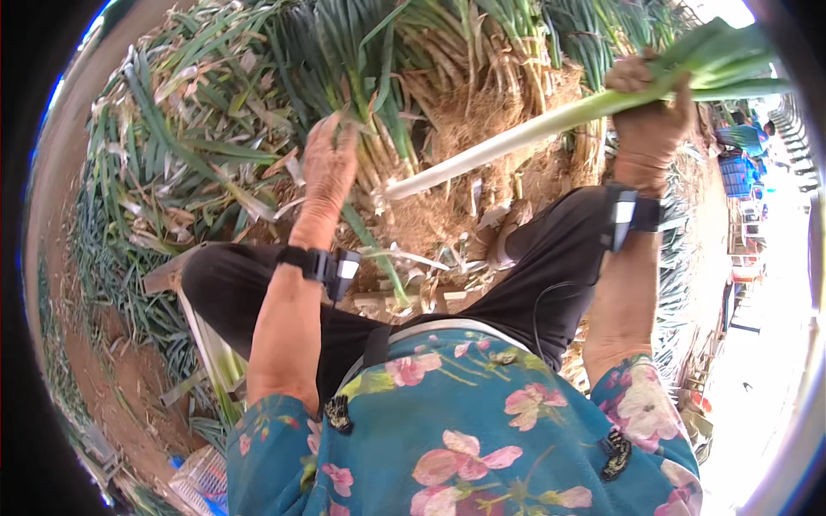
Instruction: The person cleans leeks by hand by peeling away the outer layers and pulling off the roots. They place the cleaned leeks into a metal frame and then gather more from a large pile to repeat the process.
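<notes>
Our right hand (650, 120) is wrapped around a long leek (508, 146), gripping it where the pale stalk turns to green leaf. We probably take it there because the leaf end gives a firm hold and leaves the whole white shank free. The leek slants across the middle of the scene: its leaves point far right, beyond our fist, and its root end comes down leftward, near our left hand (329, 163). That angle seems meant to bring the shank within reach of both hands.

Our left hand has its fingers bent beside the standing leaves; the fingertips blur, so we cannot tell whether they pinch anything.

On the far side, bunched leeks (469, 69) stand close together with their roots toward us, likely so that single ones come away easily. To the left spreads a heap of loose leaves (172, 185), apparently kept off to one side to leave the soil (422, 224) between our knees open for working. Far to the right, blue crates (738, 175) sit well apart from our hands.
</notes>
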The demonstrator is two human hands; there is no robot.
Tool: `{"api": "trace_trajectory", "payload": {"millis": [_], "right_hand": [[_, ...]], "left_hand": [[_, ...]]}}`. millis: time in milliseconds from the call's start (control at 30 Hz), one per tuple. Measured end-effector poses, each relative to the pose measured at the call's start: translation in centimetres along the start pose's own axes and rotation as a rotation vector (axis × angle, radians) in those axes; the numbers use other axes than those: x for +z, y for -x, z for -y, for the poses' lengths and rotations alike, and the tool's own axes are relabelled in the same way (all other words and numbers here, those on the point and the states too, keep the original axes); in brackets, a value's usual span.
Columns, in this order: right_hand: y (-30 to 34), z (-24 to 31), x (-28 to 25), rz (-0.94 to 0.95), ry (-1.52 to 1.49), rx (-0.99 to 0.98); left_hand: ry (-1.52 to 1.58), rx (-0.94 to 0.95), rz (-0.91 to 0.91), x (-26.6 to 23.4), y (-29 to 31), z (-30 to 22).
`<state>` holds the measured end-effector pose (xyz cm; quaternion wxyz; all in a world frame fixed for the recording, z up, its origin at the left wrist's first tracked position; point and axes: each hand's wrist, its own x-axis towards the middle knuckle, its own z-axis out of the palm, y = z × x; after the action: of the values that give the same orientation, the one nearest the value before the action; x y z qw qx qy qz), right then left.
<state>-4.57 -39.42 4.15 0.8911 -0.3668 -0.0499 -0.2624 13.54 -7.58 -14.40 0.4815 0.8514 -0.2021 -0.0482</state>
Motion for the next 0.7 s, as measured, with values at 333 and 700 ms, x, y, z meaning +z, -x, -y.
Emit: {"api": "trace_trajectory", "payload": {"millis": [333,700], "right_hand": [[-0.5,-8.8,2.4,-0.352,-0.042,0.060],[0.6,-7.3,0.2,-0.272,-0.078,0.018]], "left_hand": [[0.037,0.549,0.089,5.2,3.9,-13.6],[0.290,0.393,0.272,0.9,5.6,-7.7]]}}
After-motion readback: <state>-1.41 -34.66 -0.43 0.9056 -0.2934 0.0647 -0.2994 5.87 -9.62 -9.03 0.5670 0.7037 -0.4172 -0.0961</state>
